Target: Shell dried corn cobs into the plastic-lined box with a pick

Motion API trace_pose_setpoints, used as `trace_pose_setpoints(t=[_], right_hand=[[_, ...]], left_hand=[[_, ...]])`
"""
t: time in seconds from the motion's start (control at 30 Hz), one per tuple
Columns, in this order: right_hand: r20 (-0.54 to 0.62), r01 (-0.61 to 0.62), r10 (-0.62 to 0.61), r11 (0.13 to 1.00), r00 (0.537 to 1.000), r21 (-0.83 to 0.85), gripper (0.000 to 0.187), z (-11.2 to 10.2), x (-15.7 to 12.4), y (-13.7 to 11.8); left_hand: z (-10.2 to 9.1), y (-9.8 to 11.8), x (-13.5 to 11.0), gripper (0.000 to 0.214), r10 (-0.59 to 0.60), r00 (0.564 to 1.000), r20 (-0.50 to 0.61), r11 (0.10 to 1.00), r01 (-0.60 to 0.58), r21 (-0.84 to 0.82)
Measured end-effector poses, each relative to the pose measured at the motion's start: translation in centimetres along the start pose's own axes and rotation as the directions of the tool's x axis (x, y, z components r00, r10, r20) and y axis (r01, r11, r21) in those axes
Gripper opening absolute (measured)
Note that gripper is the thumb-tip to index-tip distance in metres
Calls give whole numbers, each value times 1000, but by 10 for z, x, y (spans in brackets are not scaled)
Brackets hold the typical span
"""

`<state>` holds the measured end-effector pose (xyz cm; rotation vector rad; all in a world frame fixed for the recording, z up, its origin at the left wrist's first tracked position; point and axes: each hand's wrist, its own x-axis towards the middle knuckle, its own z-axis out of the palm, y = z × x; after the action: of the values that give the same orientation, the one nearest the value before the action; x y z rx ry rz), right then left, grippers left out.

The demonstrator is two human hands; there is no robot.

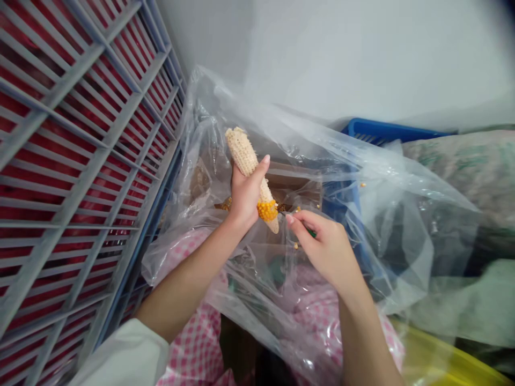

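Far left: grey slatted crate (76,155), red inside. White sleeve (124,356) and pink gingham cloth (193,348) below. Left hand (245,195) clenched round corn cob (241,150), thumb on bare stretch, cob tilted inside clear plastic bag (209,107). Cob mostly bare; yellow kernels (267,210) only in a band near lower end. Step in hand: picking those off. Right hand (322,244) pinches small green-handled tool (310,232), probably a pick; fingers hide most of it. Tip looks near the band. Remaining band is what calls for work. Loose kernels (295,246) just beside the right fingers (300,225). Further right: blue crate (386,131), mottled sack (458,171), yellow bin (438,364).
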<state>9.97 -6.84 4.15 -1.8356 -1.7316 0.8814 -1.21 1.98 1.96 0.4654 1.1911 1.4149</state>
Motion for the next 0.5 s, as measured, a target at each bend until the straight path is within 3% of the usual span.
trace_pose_setpoints(t=[0.13,0.4,0.5], right_hand=[[-25,-12,12,1000,1000,-4,30,5,-1,-3],[-134,-66,85,987,987,147,27,33,2,-5],[-183,-105,147,969,972,222,29,48,2,-8]], left_hand=[[-1,-1,0,31,60,995,81,997,-64,48],[-1,-6,5,27,39,999,-20,999,-39,33],[-2,-10,6,29,106,993,-45,994,-104,44]])
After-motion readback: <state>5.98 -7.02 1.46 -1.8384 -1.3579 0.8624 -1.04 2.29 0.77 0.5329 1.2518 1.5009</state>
